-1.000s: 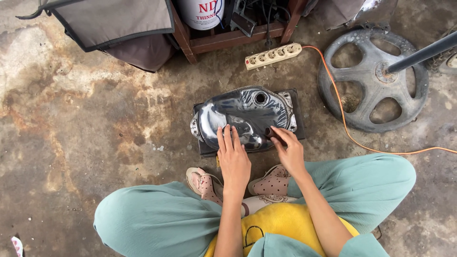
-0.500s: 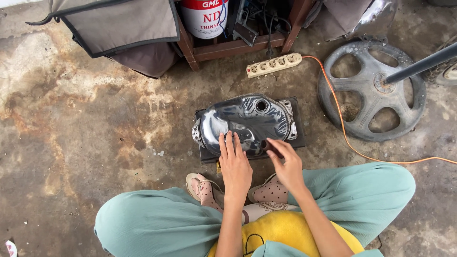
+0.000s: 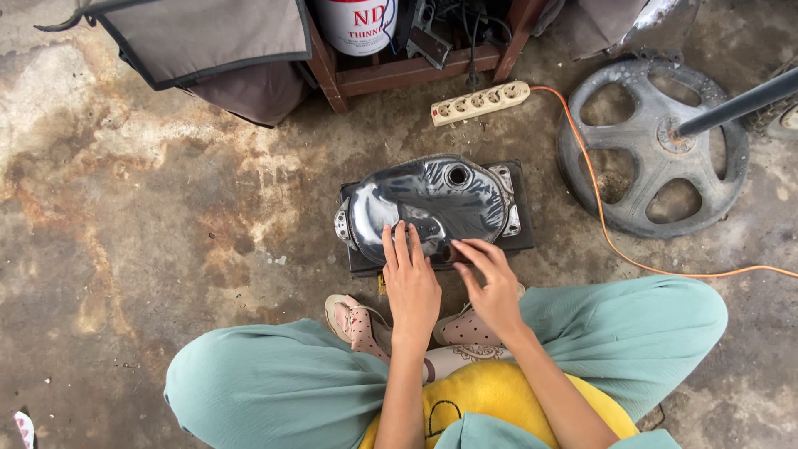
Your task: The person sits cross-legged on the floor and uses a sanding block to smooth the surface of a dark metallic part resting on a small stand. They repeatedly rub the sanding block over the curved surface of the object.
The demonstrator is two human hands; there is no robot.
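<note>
View: head camera, looking down at a seated person on a stained concrete floor (image 3: 150, 216).
Main item: shiny metal tank (image 3: 432, 204), rounded, with a round filler hole near its far end; it lies on a dark flat block (image 3: 522, 208) on the floor, just ahead of the person's feet.
Left hand (image 3: 410, 278): laid flat on the near edge of the tank, fingers (image 3: 397, 245) straight and close together, gripping nothing.
Right hand (image 3: 490, 278): fingers curled and pressed down at the near right edge of the tank, over something small and dark; what it is cannot be told.
State of work: the tank surface looks bare and glossy with smeared reflections; by the look of it the hand work is underway on the near edge, while the far half and the brackets at the sides sit untouched.
Surroundings: white power strip (image 3: 480, 103) with orange cable (image 3: 598, 216) beyond the tank; grey spoked wheel (image 3: 652, 150) to the right; paint can (image 3: 359, 23) on a wooden frame at the top.
Clothing: teal trousers (image 3: 274, 391), patterned slippers.
</note>
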